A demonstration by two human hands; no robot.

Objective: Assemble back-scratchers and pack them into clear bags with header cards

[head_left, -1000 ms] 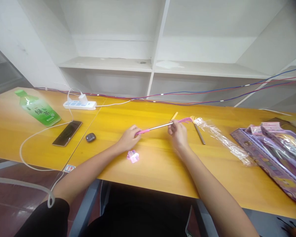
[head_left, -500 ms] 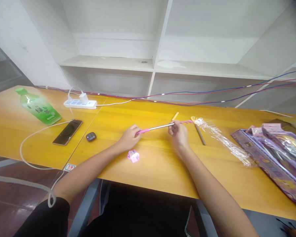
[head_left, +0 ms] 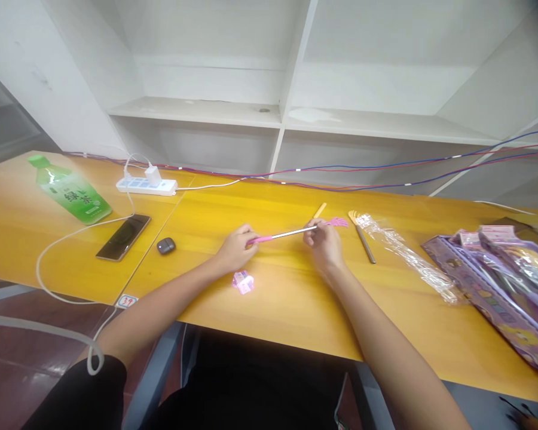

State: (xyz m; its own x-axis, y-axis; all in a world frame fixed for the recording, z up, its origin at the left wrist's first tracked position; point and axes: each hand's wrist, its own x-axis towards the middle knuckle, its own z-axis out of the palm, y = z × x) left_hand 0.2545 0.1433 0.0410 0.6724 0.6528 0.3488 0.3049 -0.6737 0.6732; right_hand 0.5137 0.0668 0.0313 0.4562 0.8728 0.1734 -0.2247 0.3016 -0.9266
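So, going by the white power strip [head_left: 146, 187], the pink back scratcher [head_left: 291, 232] is over to its right and nearer the person. Both hands are on it but well apart from each other: the left hand [head_left: 237, 248] is wrapped around the pink handle, and the right hand [head_left: 325, 248] is pinched on the metal rod up near the little pink hand-shaped head. Can't really tell if any of it touches the wooden surface [head_left: 269, 313].

Crumpled pink packet [head_left: 243, 282] is nearer the person and right of the strip. Well off to the strip's right there's a yellow stick [head_left: 320, 210], then a second scratcher [head_left: 364, 242] with a yellowish head and a dark handle, then a clear wrapper [head_left: 407, 257], and furthest right a pile of purple packages [head_left: 497, 280]. Green bottle [head_left: 74, 194] leans left of the strip, while the phone [head_left: 124, 237] and a small dark case [head_left: 165, 245] lie just in front of it.
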